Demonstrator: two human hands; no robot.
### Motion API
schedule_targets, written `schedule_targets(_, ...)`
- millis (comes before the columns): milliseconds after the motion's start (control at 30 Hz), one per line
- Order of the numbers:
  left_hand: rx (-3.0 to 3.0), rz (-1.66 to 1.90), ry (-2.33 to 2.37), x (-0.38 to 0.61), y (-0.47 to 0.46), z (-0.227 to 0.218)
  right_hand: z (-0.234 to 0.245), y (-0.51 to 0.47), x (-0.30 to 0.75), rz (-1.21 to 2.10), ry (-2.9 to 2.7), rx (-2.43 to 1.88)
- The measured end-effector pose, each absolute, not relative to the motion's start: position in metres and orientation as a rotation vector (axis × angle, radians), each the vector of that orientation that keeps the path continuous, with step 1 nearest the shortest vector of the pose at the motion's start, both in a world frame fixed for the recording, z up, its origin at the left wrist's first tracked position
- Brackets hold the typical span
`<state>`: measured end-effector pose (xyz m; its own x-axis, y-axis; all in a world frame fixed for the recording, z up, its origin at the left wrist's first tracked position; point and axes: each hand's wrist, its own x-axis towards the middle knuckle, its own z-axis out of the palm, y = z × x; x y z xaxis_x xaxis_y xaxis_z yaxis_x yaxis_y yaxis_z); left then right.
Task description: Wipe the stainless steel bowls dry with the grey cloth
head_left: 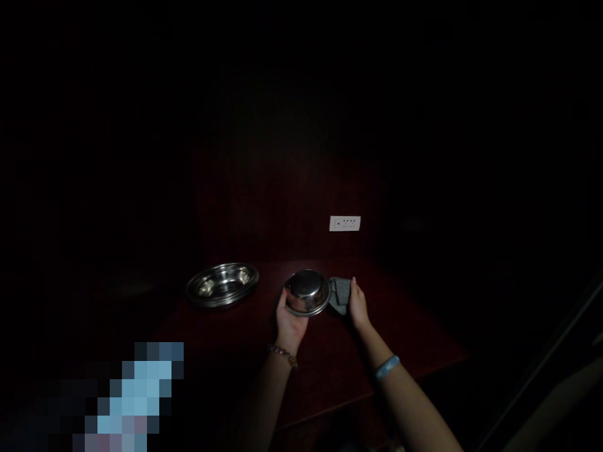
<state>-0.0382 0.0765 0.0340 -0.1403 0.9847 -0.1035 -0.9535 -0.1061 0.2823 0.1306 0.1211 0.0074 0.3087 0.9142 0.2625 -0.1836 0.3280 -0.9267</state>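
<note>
My left hand (291, 325) grips a shiny metal bowl (306, 294) by its lower left rim, the thumb up along its side. The bowl is turned so that its outer base faces me. Just right of it, a folded grey cloth (341, 294) is held in my right hand (358, 306), whose fingers are partly hidden behind the cloth. The cloth's left edge meets or overlaps the bowl's right rim; contact between them is hard to make out. Farther left, several metal dishes (223, 284) look stacked, open side up.
Beneath all this lies a dark red tabletop (325, 370), its front edge running below my forearms. A white socket panel (345, 223) is set in the dark back wall. A pixelated light-blue patch (136, 392) covers the lower left. Much of the surroundings is too dark to read.
</note>
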Motion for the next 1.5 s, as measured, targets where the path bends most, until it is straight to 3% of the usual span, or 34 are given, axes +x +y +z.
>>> schedule_targets(200, 0.120, 1.690, 0.324, -0.040, 0.076, 0.033, 0.007, 0.122, 0.127, 1.260, -0.716, -0.811)
schedule_targets(367, 0.123, 1.690, 0.320, -0.040, 0.076, 0.034, 0.015, 0.114, 0.124, 1.457, -0.815, -0.710)
schedule_targets(1500, 0.158, 1.647, 0.354, -0.030, 0.069, 0.045, 0.011, 0.112, 0.119, 1.484, -0.871, -0.830)
